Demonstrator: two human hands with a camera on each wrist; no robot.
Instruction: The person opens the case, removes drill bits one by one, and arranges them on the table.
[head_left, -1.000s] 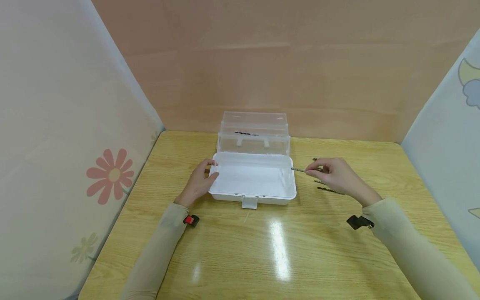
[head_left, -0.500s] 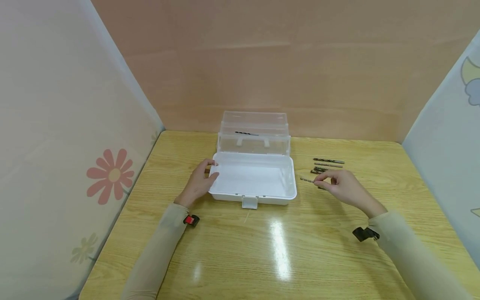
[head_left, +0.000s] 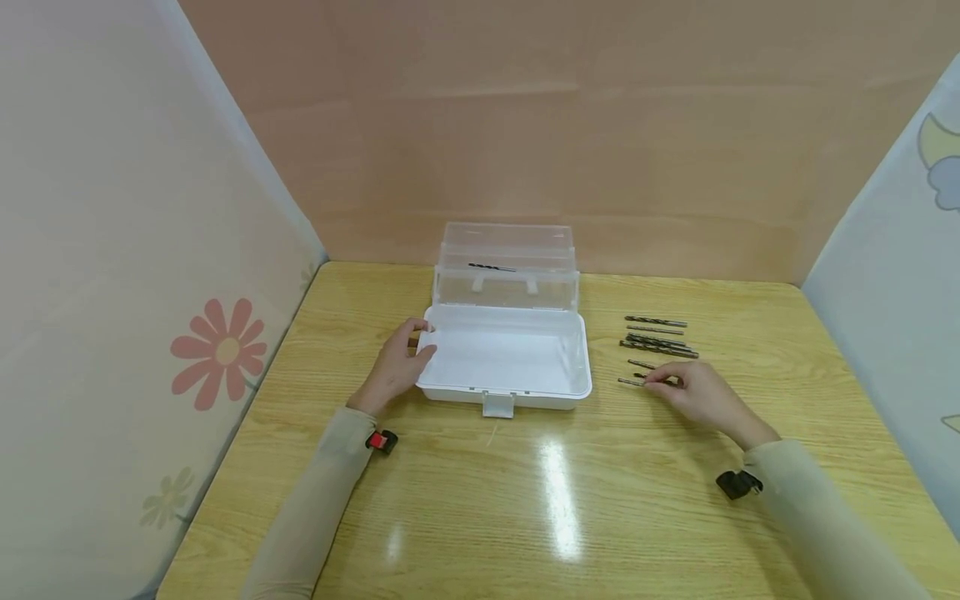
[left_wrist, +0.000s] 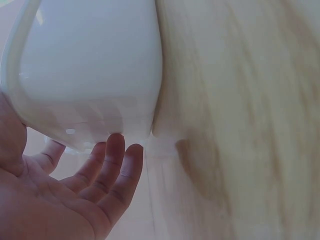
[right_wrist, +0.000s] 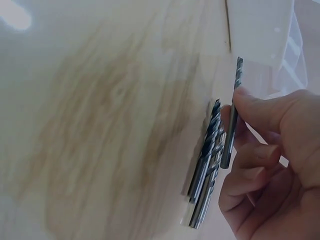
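A white plastic toolbox (head_left: 540,401) stands open on the table, its clear lid section folded back. At the box's left end, my left hand (head_left: 396,367) holds the wall, thumb over the rim; the left wrist view shows the fingers (left_wrist: 115,155) curled by the box's outer side. To the right of the box, my right hand (head_left: 701,396) pinches a thin drill bit (right_wrist: 231,135) between thumb and forefinger, low over the table. Right beside it lie dark drill bits (right_wrist: 205,155), partly covered by the hand in the head view.
Several more drill bits (head_left: 660,344) lie in rows farther back, right of the box. One dark drill bit (head_left: 491,267) rests in the clear upper section (head_left: 510,292). A tan backdrop (head_left: 510,125) rises behind the wooden table (head_left: 465,508), with patterned panels at both sides.
My right hand has moved from beside the box's right wall rightward and nearer the front, carrying the drill bit. More bits have come into sight behind it. The left hand stays put.
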